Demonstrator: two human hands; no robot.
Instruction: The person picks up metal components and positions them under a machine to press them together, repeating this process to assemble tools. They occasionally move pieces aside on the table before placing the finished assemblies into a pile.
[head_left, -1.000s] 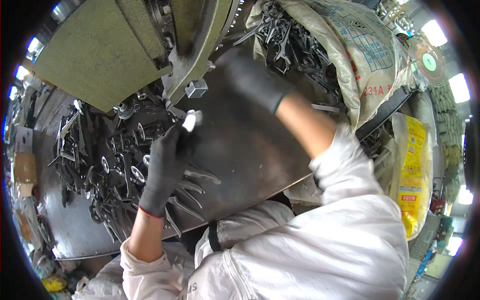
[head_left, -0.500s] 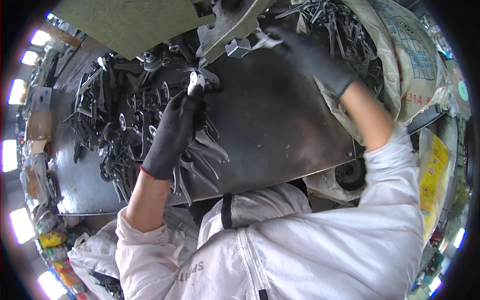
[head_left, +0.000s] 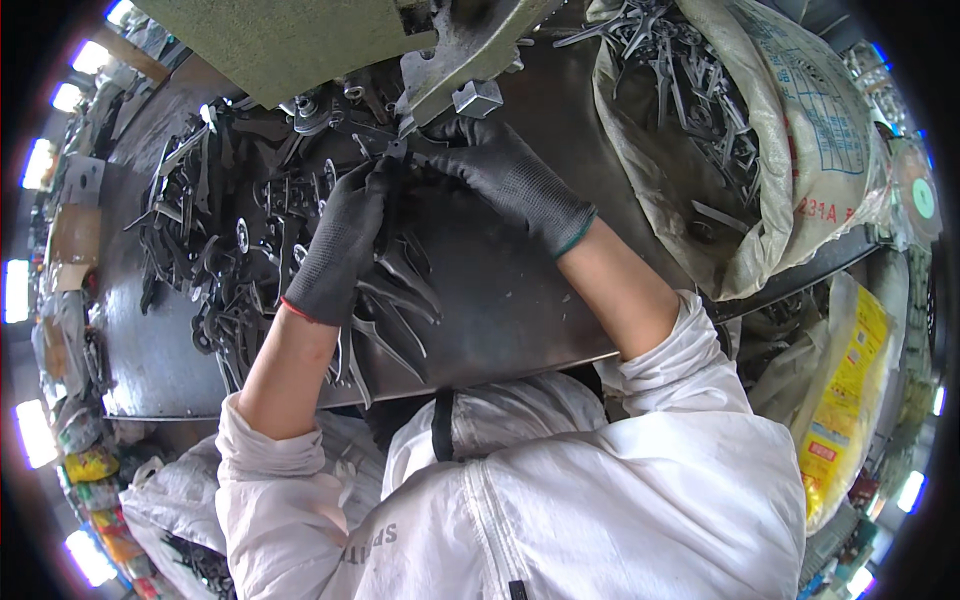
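Note:
My left hand (head_left: 348,225), in a dark grey glove with a red cuff edge, is closed around several curved metal handles (head_left: 402,285); their tapering ends fan out below my palm. A small flat metal end (head_left: 397,149) shows at my left fingertips, under the machine's metal arm (head_left: 455,75). My right hand (head_left: 510,185), gloved in grey with a green cuff edge, reaches in from the right. Its fingers are bent together beside that flat end, just below a small metal block (head_left: 477,98). What they pinch is hidden.
A heap of dark metal parts (head_left: 215,250) covers the left of the steel table (head_left: 520,290). At the right an open woven sack (head_left: 735,270) holds many metal pieces. The machine's wide greenish plate (head_left: 290,45) overhangs the back. A yellow-printed bag (head_left: 845,390) stands beyond the table's right edge.
My right hand has come from beside the sack, left and nearer, to my left fingertips. The flat end in my left hand has tipped and moved slightly up under the machine arm.

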